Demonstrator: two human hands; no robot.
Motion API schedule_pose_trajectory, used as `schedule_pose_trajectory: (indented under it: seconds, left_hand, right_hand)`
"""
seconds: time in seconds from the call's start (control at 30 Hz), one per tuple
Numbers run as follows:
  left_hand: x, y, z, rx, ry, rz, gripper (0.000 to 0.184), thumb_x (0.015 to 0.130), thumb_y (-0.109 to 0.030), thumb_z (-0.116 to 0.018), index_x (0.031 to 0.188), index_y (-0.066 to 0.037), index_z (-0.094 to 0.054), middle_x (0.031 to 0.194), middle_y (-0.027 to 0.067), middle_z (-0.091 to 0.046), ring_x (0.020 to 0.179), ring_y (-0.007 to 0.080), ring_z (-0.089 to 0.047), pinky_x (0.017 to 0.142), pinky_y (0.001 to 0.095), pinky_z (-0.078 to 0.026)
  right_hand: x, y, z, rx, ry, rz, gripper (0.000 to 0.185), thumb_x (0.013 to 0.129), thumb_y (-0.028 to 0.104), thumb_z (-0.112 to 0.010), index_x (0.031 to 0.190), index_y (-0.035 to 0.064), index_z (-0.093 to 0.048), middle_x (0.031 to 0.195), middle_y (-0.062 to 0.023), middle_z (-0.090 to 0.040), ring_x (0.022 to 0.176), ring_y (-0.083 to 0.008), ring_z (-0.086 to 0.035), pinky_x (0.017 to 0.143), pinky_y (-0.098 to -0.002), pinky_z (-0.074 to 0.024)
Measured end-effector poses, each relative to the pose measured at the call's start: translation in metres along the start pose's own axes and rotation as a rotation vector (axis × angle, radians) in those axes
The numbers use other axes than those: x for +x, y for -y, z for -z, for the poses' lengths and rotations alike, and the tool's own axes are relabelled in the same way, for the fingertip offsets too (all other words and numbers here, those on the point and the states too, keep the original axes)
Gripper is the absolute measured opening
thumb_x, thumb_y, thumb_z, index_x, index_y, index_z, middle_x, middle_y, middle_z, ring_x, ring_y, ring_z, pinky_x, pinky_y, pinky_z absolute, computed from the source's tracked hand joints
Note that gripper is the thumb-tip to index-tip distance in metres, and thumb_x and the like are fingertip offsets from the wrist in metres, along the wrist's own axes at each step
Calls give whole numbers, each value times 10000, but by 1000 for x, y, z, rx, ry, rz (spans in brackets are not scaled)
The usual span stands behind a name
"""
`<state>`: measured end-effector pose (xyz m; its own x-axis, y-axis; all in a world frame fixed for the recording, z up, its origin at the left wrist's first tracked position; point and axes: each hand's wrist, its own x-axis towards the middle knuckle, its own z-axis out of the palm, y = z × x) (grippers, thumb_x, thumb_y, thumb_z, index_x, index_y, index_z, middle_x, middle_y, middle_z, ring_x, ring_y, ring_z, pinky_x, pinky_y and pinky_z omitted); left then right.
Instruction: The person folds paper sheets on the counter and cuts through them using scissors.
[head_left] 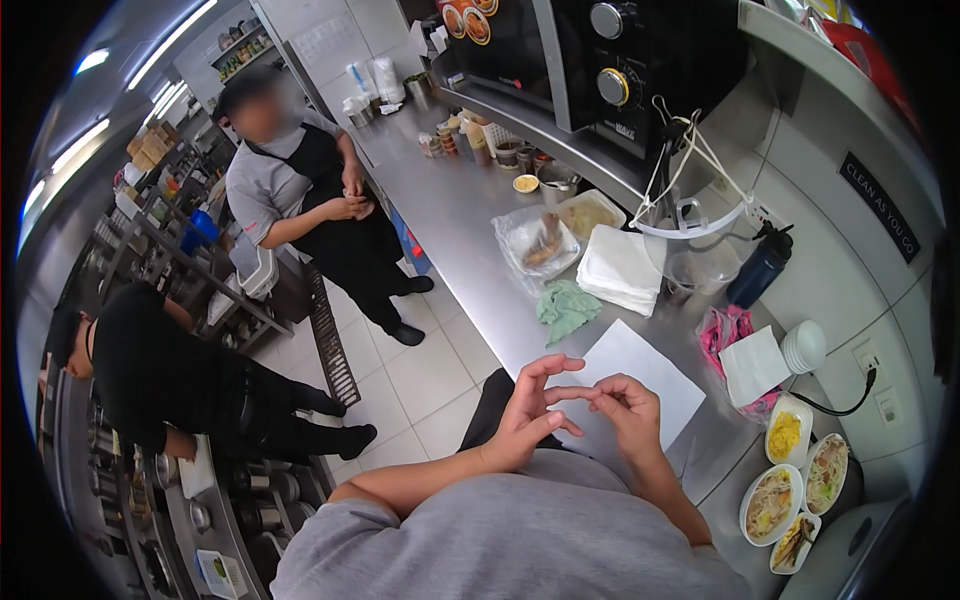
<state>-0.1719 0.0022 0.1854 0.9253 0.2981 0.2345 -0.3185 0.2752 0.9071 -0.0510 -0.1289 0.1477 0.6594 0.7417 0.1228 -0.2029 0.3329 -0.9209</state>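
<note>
In front of my chest, my left hand (535,408) is raised with its fingers spread and curved, holding no object. My right hand (628,408) pinches the tip of one left-hand finger between thumb and fingertips. Whether anything small is between them I cannot make out. Beneath both hands a white sheet of paper (640,370) lies on the steel counter (455,240). Just beyond it are a crumpled green cloth (568,310) and a stack of folded white cloths (620,270).
To the right, several bowls of food (772,503) stand near white cups (803,347) and a dark blue bottle (762,265). A microwave (560,60) sits above the counter. One co-worker (300,180) stands across the aisle; another (190,370) bends over shelves at left.
</note>
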Motion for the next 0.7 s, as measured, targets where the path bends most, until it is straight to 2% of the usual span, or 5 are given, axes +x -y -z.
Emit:
schedule_pose_trajectory:
  seconds: [0.2,0.7]
  left_hand:
    - [4,1,0,-86,-16,95,658,901,-322,-543,1433,-146,-198,1389,186,-315,1205,335,-501,726,350,-575]
    - [5,-8,-3,-85,-117,206,631,907,-328,-498,1426,-121,-204,1353,177,-363,1204,305,-508,724,331,-569]
  right_hand:
    - [-2,-3,2,-12,-57,18,47,850,-4,-618,896,-5,-616,871,-67,-631,757,-131,-596,716,-253,-481]
    - [4,-12,7,-118,-1,46,44,852,-10,-621,891,2,-606,855,-44,-604,768,-108,-581,709,-238,-459]
